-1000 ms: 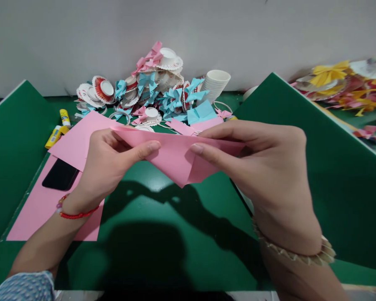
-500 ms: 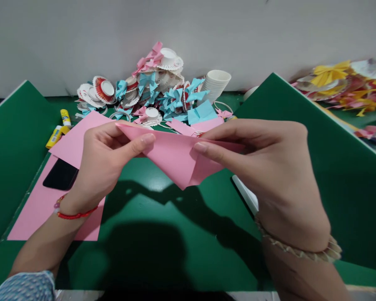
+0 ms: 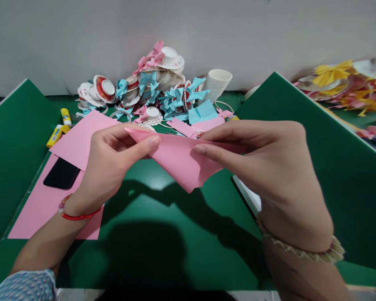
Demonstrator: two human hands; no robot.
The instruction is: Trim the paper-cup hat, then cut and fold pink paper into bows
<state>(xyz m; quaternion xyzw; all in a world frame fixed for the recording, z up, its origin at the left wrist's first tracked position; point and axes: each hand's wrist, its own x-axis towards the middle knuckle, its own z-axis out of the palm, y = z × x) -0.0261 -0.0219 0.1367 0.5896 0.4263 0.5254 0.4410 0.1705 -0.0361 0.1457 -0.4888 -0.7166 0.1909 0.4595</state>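
Glue sticks (image 3: 60, 127), black phone (image 3: 62, 173), paper cups (image 3: 217, 84)

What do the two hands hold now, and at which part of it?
Both hold one folded pink paper above the table: the left hand pinches its left upper corner, the right hand its right upper edge.

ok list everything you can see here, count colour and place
folded paper: one, pink, held up between both hands over the table
paper sheets: at least two, pink, flat at left
phone: one, black, lying on the pink sheets
glue sticks: two, yellow, far left
paper-cup crafts with bows: a pile, white, red, blue and pink, by the back wall
cup stack: one, white, right of the pile
yellow bow crafts: several, far right behind the divider
dividers: two, green, either side
table: one, green
left hand: pinch grip on the paper's left edge, red bracelet
right hand: pinch grip on its right edge, beige bracelet
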